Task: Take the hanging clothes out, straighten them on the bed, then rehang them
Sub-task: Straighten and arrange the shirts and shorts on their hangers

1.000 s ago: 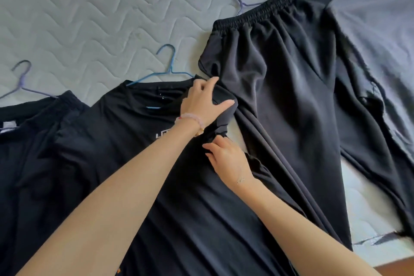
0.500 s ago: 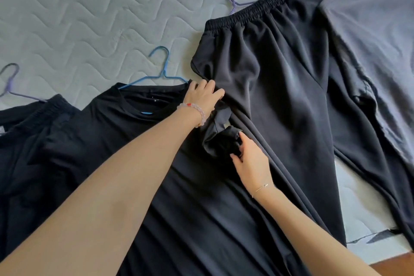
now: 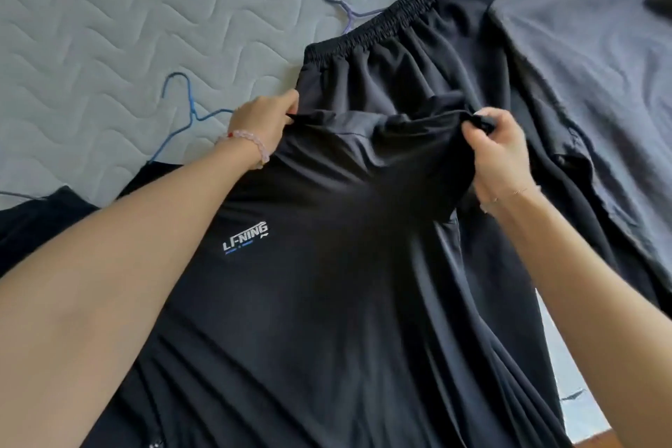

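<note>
Mid-frame: left hand (image 3: 263, 120) and right hand (image 3: 498, 153) each pinched the black T-shirt (image 3: 327, 284) sleeve hem. Fabric was limp, light; best gripped at hems.

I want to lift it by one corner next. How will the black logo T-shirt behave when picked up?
Probably floppy: the black T-shirt sags and creases between the left hand and right hand pinching its top edge. It looks thin and light. Lifted by one corner it would likely drape and bunch, undoing the straightening.
</note>
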{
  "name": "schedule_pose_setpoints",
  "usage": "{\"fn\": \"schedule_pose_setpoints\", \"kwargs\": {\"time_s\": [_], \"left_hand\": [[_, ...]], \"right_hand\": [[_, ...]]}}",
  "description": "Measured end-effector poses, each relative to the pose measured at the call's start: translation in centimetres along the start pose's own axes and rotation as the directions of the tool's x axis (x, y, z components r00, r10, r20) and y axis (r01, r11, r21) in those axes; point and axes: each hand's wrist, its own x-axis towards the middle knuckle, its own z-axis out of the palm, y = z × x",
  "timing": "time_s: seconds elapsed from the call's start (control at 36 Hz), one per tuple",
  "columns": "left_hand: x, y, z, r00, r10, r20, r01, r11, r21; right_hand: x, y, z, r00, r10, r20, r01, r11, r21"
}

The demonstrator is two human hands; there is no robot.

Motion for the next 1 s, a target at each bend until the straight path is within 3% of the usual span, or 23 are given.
{"fn": "schedule_pose_setpoints", "kwargs": {"time_s": [0.11,0.33,0.5,0.61,0.78,0.89,1.0], "left_hand": [[1.3,-0.1,-0.5,0.998,-0.055,0.008,0.055,0.998,-0.015],[3.4,-0.3,1.1,0.992,-0.129,-0.002,0.129,0.992,-0.001],[2.1,1.2,3.0,0.987,-0.150,-0.056,0.149,0.989,-0.014],[-2.4,4.0,4.4,0.983,-0.074,-0.169,0.059,0.994,-0.096],[-14.3,11.2,8.6,0.999,-0.036,-0.026,0.024,0.925,-0.380],[-21.9,17.6,11.6,0.998,-0.059,-0.001,0.051,0.864,-0.501],[-27.2,23.9,14.3,0.999,-0.028,0.026,0.038,0.807,-0.590]], "right_hand": [[1.8,-0.1,-1.9,0.995,-0.080,-0.067,0.075,0.995,-0.061],[5.2,4.7,-4.2,0.987,0.070,-0.147,-0.113,0.944,-0.311],[4.5,5.4,-6.8,0.995,0.063,-0.083,-0.092,0.909,-0.406],[0.6,6.1,-9.8,0.991,0.076,-0.114,-0.117,0.901,-0.418],[-8.7,9.3,-16.6,0.930,0.274,-0.245,-0.358,0.827,-0.434],[-14.1,11.4,-20.4,0.876,0.460,-0.148,-0.476,0.768,-0.429],[-16.0,12.0,-21.8,0.867,0.498,-0.030,-0.458,0.769,-0.445]]}}
